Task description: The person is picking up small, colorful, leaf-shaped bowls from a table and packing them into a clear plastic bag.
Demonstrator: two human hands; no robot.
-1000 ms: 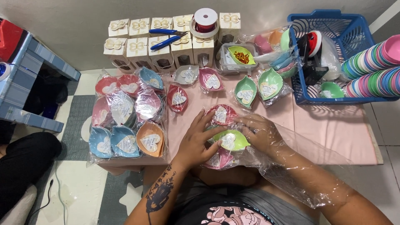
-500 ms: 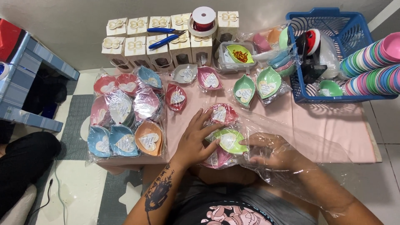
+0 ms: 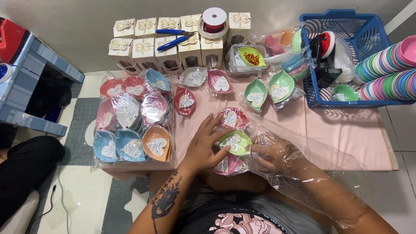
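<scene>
Working at the near edge of the pink tabletop (image 3: pixel 346 138), you keep both hands on a lime-green leaf-shaped dish (image 3: pixel 236 142) that sits on a small heap of pink and red dishes (image 3: pixel 232 119). Your left hand (image 3: pixel 203 147) lies spread and flat, fingers fanned, its fingertips touching the green dish's left rim. Your right hand (image 3: pixel 273 152) is sheathed to the forearm in a clear plastic bag (image 3: pixel 312 173); its fingers curl toward the dish's right edge, though through the film you cannot tell whether they pinch it or merely touch it. To your left, a clear bag of dishes (image 3: pixel 132 123) in blue, orange, pink and red rests at the tabletop's corner. Farther back lie single wrapped dishes, among them two green ones (image 3: pixel 268 89), each with a heart-shaped white tag. Along the wall stand small cream gift boxes (image 3: pixel 143 43) with blue pliers (image 3: pixel 173 38) laid across them and a spool of red ribbon (image 3: pixel 214 21). At the right, a blue basket (image 3: pixel 346 52) stands beside stacked coloured dishes (image 3: pixel 388 69).
</scene>
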